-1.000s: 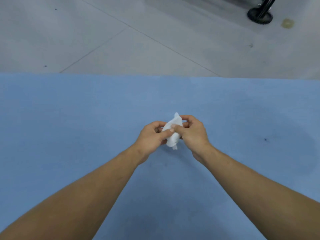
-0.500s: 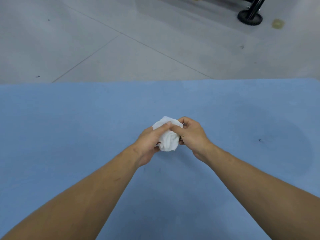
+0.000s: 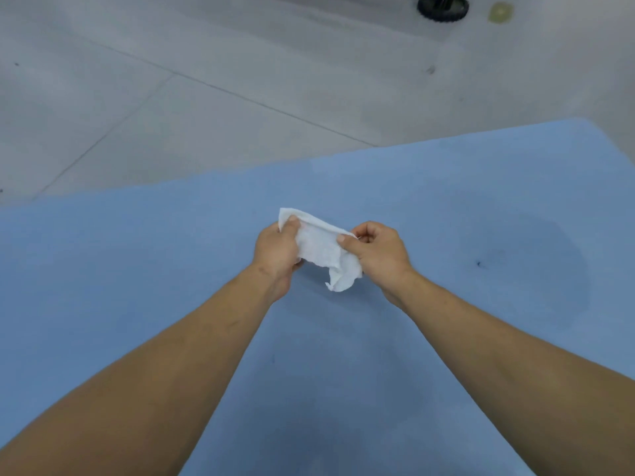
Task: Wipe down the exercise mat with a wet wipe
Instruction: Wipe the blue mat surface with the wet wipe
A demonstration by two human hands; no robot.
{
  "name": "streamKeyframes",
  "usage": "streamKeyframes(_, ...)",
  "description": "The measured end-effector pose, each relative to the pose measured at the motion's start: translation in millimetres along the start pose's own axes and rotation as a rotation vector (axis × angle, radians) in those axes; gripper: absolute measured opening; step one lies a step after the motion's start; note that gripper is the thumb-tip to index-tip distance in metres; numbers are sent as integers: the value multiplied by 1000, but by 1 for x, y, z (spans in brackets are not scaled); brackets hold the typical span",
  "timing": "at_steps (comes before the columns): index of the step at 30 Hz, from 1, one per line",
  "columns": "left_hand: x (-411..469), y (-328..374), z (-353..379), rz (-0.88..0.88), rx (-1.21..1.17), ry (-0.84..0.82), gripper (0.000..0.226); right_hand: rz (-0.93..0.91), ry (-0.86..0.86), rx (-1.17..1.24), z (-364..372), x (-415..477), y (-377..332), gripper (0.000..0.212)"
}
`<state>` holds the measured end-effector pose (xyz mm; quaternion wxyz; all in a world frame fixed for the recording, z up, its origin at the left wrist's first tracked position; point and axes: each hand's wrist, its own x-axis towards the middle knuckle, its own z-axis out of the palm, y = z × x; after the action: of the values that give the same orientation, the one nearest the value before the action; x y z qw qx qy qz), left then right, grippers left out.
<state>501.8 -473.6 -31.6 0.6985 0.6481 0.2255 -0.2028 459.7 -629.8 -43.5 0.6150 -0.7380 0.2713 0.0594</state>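
- Both grips are closed on the wet wipe (image 3: 318, 250) – the left grip (image 3: 276, 250) pins its far left corner under the thumb, while the right grip (image 3: 376, 255) pinches its right edge between the thumb and a curled forefinger
- Between the two grips the white wipe is drawn partly open but is crumpled, and a loose flap hangs down below the right grip's thumb, on the side nearer the person
- Held up between the grips, the wipe hangs over the exercise mat (image 3: 137, 269), and a faint shadow lies on the mat just beneath it
- Blue and plain, the mat spreads under the grips and out to both sides; its far edge runs on a slant beyond them, rising to a corner far off to the right
- Right of the right grip, well apart from it, the mat shows a darker rounded patch (image 3: 536, 297) with a small dark speck (image 3: 478, 263) inside it
- Beyond the mat's far edge lies the grey floor (image 3: 206, 97), crossed by thin joint lines
- Far beyond the grips and to their right, at the top edge of the view, sits a black wheel (image 3: 443, 8) cut off by the frame – just right of it is a small pale yellowish disc (image 3: 501, 12)
- Two bare forearms reach in from the near corners to the grips
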Motion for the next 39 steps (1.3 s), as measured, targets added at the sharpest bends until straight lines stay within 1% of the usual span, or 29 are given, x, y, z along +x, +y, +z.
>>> streamKeyframes(2, 11, 2, 13, 52, 67, 5, 25, 7, 31, 24, -12, 10, 2, 16)
streamKeyframes(4, 22, 5, 25, 146, 208, 61, 23, 10, 76, 44, -22, 19, 5, 15)
streamKeyframes(6, 31, 7, 36, 244, 282, 119, 22, 10, 121, 66, -29, 29, 8, 13)
streamKeyframes(9, 43, 10, 50, 374, 396, 133, 20, 10, 166, 41, -35, 44, 10, 15)
streamKeyframes(10, 48, 9, 54, 423, 460, 107, 21, 9, 178, 19, -37, 50, 10, 18)
streamKeyframes(12, 56, 7, 61, 525, 611, -16, 24, 7, 212, -28, -41, 61, 10, 22)
streamKeyframes(14, 64, 3, 71, 615, 816, -240, 33, 6, 240, -76, -46, 74, 10, 21)
streamKeyframes(16, 72, -9, 82, 690, 1102, -472, 44, 15, 238, -110, -51, 87, 11, 16)
streamKeyframes(17, 75, -18, 87, 715, 1264, -521, 49, 18, 229, -118, -54, 93, 14, 15)
streamKeyframes(18, 78, -29, 91, 728, 1405, -507, 54, 17, 216, -124, -57, 98, 17, 15)
streamKeyframes(20, 81, -49, 91, 796, 1557, -369, 60, -3, 183, -138, -61, 106, 24, 16)
streamKeyframes(22, 82, -61, 90, 878, 1596, -258, 62, -41, 147, -139, -65, 111, 29, 16)
streamKeyframes(25, 86, -64, 91, 891, 1641, -235, 65, -51, 50, -121, -74, 117, 27, 15)
streamKeyframes(27, 86, -63, 93, 879, 1671, -239, 68, -40, -5, -157, -81, 121, 21, 13)
streamKeyframes(31, 84, -58, 95, 842, 1666, -272, 74, -119, -79, -441, -89, 128, 4, 7)
streamKeyframes(33, 84, -57, 96, 834, 1655, -276, 79, -182, -160, -622, -93, 129, -1, 9)
streamKeyframes(35, 85, -56, 96, 833, 1648, -283, 82, -242, -270, -773, -99, 130, -3, 15)
streamKeyframes(39, 86, -56, 96, 847, 1633, -300, 87, -378, -440, -970, -122, 123, -1, 34)
